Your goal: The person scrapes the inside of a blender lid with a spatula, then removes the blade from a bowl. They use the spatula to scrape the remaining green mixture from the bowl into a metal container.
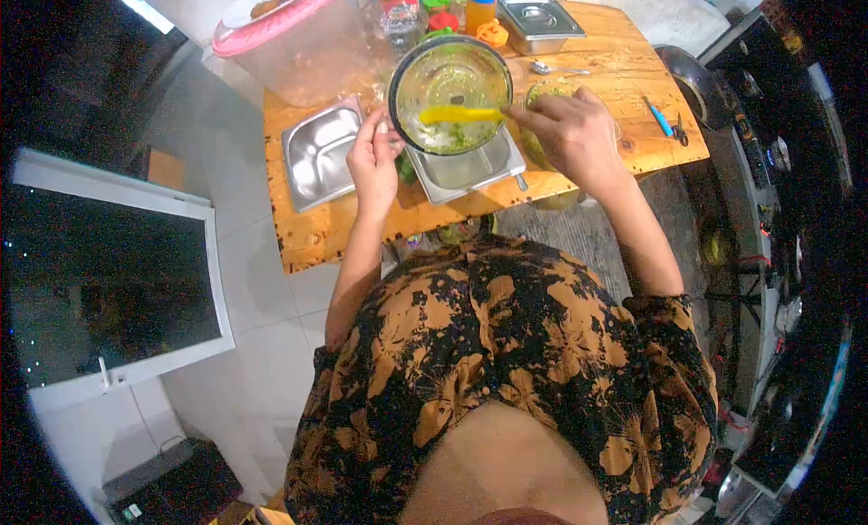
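My left hand (372, 154) is closed on the side of a clear round container (449, 68) with a dark rim, tilted so its inside faces me. Green bits cling to its inner wall. My right hand (579, 138) grips the end of a yellow spatula (457, 114), whose blade reaches inside the container. Under the container stands a steel tray (470, 179), partly hidden by it. Left of that lies a second steel tray (321, 154). Behind my right hand is a bowl with green stuff (540, 93), mostly covered by the hand.
On the wooden table (624, 50) stand a large clear tub with a pink rim (289, 68), a bottle (398, 14), an orange-filled jar (481, 11) and a lidded steel pan (541, 23). A spoon (556, 69) and a blue-handled tool (660, 120) lie at the right.
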Demonstrator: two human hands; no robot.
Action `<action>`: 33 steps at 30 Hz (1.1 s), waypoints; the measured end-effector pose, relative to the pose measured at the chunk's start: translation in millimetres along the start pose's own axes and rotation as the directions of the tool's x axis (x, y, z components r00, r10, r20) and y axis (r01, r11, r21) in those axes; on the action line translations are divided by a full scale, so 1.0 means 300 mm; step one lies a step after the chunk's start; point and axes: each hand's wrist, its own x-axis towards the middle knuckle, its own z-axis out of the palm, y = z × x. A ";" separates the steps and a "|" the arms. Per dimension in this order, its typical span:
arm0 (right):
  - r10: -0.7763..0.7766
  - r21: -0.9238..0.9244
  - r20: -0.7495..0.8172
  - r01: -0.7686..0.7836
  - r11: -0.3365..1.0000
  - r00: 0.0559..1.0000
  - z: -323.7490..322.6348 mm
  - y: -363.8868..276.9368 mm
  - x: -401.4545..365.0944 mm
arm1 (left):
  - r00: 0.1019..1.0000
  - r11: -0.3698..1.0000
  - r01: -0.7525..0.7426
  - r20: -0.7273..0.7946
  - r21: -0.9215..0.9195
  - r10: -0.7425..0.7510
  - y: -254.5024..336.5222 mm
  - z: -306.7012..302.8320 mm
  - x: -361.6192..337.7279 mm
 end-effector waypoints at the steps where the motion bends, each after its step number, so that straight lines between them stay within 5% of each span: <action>1: 0.000 0.010 0.014 -0.001 1.000 1.000 0.012 0.001 -0.001 | 1.000 1.000 0.016 -0.004 0.001 -0.016 -0.002 0.005 0.001; 16: -0.165 -0.042 0.093 0.169 0.985 0.982 -0.007 -0.019 -0.036 | 0.994 0.987 -0.105 0.050 0.124 0.099 -0.012 -0.006 -0.002; 22: -0.059 -0.064 0.045 0.062 0.996 0.997 -0.023 -0.053 -0.033 | 0.995 0.991 -0.098 0.013 0.092 0.097 -0.009 0.005 -0.008; 33: -0.122 -0.051 0.093 0.127 0.991 0.988 -0.004 -0.065 -0.052 | 0.999 0.999 -0.048 0.001 0.014 0.048 -0.028 -0.009 0.002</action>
